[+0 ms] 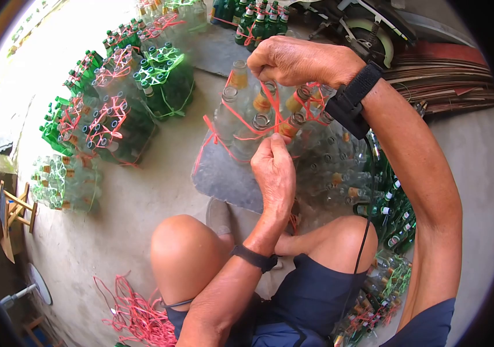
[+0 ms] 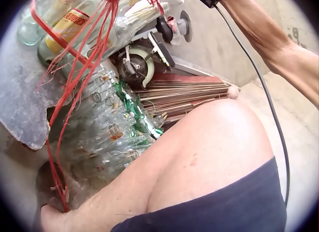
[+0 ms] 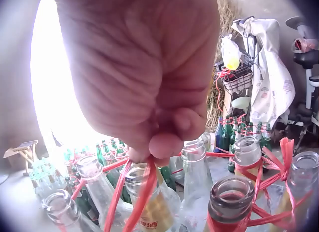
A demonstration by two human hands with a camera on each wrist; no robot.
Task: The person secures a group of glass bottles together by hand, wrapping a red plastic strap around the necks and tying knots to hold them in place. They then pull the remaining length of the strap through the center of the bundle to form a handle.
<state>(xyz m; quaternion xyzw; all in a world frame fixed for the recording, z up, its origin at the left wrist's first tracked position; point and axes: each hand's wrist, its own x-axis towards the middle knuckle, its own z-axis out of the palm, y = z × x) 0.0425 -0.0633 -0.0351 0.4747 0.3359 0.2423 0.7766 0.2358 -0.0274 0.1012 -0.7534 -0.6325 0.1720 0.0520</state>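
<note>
Several clear glass bottles (image 1: 261, 120) stand together, red plastic string (image 1: 235, 110) looped around their necks. My right hand (image 1: 293, 61) is raised over the cluster, gripping a strand of the string; in the right wrist view two red strands (image 3: 143, 192) run down from its curled fingers. Lower and nearer my body, my left hand (image 1: 275, 173) pinches the string between thumb and fingertips beside a bottle neck. Loose red string ends (image 2: 75, 90) hang below it in the left wrist view. A knot of red string (image 3: 285, 167) joins loops at the right of the cluster.
A grey board (image 1: 224, 179) lies under the bottles. Tied bundles of green bottles (image 1: 166, 78) and clear bottles (image 1: 67, 182) stand to the left. Loose bottles (image 1: 339, 173) lie at the right. A red string pile (image 1: 137, 315) is on the floor; a cable (image 1: 368, 220) hangs from my right wrist.
</note>
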